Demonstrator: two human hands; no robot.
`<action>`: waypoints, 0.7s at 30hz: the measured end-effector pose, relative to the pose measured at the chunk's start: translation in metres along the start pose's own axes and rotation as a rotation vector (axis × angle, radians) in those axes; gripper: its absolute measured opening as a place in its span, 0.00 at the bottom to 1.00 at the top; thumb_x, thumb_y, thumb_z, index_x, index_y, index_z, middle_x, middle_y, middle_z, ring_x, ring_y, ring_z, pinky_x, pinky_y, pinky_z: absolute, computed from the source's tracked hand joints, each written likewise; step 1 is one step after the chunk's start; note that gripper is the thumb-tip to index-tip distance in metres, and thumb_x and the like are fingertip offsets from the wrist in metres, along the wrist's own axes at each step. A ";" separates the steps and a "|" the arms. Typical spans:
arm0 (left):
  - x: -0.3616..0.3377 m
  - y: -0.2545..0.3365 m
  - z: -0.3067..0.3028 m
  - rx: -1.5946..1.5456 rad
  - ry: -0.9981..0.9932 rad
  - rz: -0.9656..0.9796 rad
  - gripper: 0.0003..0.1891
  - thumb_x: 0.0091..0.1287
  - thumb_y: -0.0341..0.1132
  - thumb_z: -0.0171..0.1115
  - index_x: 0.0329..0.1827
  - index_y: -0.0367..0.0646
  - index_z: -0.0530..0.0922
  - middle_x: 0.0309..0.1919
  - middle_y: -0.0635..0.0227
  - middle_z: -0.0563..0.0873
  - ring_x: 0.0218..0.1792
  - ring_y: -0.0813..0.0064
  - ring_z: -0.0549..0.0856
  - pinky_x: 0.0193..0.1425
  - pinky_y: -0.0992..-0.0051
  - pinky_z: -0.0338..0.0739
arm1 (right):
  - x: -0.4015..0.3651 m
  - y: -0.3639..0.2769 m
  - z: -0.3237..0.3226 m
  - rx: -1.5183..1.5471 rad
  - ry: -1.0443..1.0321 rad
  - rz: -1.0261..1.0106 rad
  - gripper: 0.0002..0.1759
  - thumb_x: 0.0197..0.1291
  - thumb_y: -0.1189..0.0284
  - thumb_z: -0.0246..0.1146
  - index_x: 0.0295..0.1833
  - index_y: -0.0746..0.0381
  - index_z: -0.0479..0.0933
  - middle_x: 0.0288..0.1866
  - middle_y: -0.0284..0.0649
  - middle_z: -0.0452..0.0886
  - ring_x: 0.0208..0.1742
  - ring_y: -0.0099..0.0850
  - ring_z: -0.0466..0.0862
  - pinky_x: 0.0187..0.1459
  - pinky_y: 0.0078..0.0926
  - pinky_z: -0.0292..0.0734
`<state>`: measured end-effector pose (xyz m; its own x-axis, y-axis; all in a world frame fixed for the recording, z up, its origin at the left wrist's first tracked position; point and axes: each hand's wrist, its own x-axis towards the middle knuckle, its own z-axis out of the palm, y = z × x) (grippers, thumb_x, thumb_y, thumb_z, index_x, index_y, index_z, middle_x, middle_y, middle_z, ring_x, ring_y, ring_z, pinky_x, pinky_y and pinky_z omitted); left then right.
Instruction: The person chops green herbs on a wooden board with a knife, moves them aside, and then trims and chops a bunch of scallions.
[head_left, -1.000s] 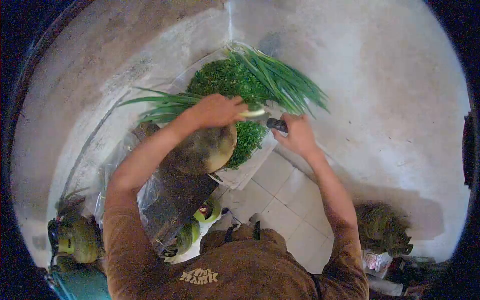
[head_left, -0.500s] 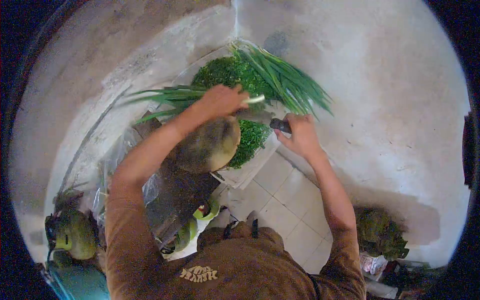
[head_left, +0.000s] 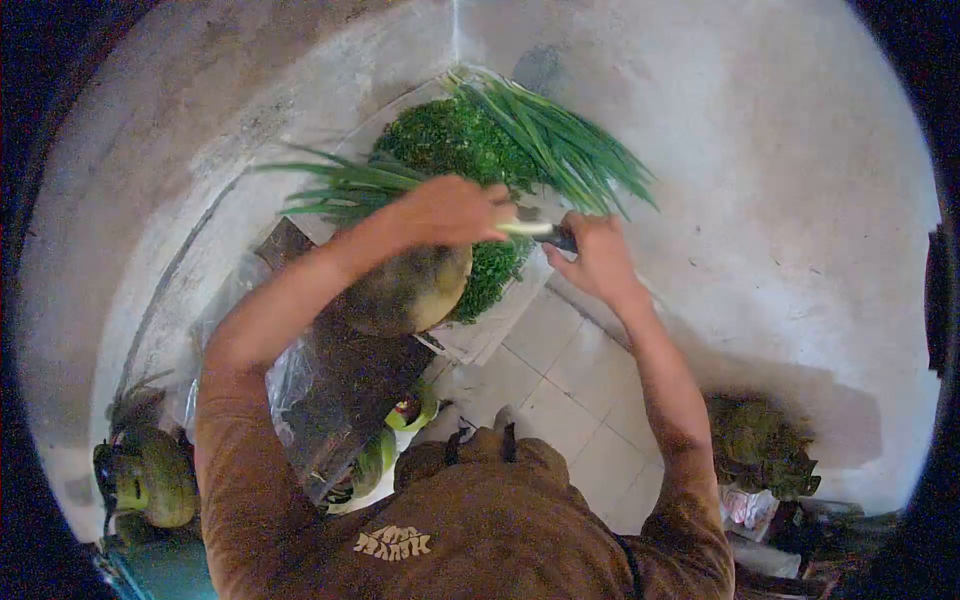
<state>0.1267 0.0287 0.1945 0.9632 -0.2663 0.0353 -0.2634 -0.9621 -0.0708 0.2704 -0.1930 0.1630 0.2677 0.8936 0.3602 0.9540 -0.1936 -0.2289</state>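
My left hand (head_left: 458, 210) is closed round a bunch of green onions (head_left: 350, 188), whose leaves trail to the left. The pale stalk ends stick out on the right, close to the knife. In my right hand (head_left: 597, 255) is the dark handle of a knife (head_left: 560, 237); its blade is hard to make out. Below my left hand stands a round wooden block (head_left: 412, 288), partly covered by my forearm. Chopped greens (head_left: 450, 142) are heaped behind my hands, and more (head_left: 492, 278) lie right of the block. Whole green onions (head_left: 565, 145) rest across the heap's right side.
Walls meet in a corner behind the heap. A dark board (head_left: 365, 400) and clear plastic (head_left: 290, 385) are at the left, with green-and-white items (head_left: 410, 410) beside them. A round gourd-like object (head_left: 160, 478) sits farther left. Dark leafy material (head_left: 755, 445) is at the lower right.
My left hand has shifted slightly right and down with the onions, bringing their pale ends next to the knife. My right hand has moved slightly up and left.
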 end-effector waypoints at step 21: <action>-0.020 -0.035 0.004 0.081 0.191 -0.293 0.20 0.73 0.55 0.50 0.51 0.47 0.74 0.44 0.54 0.81 0.33 0.48 0.86 0.36 0.50 0.82 | -0.015 -0.002 0.008 0.038 0.044 0.052 0.17 0.53 0.60 0.69 0.36 0.62 0.76 0.29 0.46 0.80 0.36 0.48 0.80 0.47 0.43 0.68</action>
<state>0.1168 0.0680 0.1920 0.9680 0.0066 0.2507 0.0349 -0.9934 -0.1089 0.2636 -0.2030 0.1507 0.3228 0.8641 0.3862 0.9332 -0.2226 -0.2820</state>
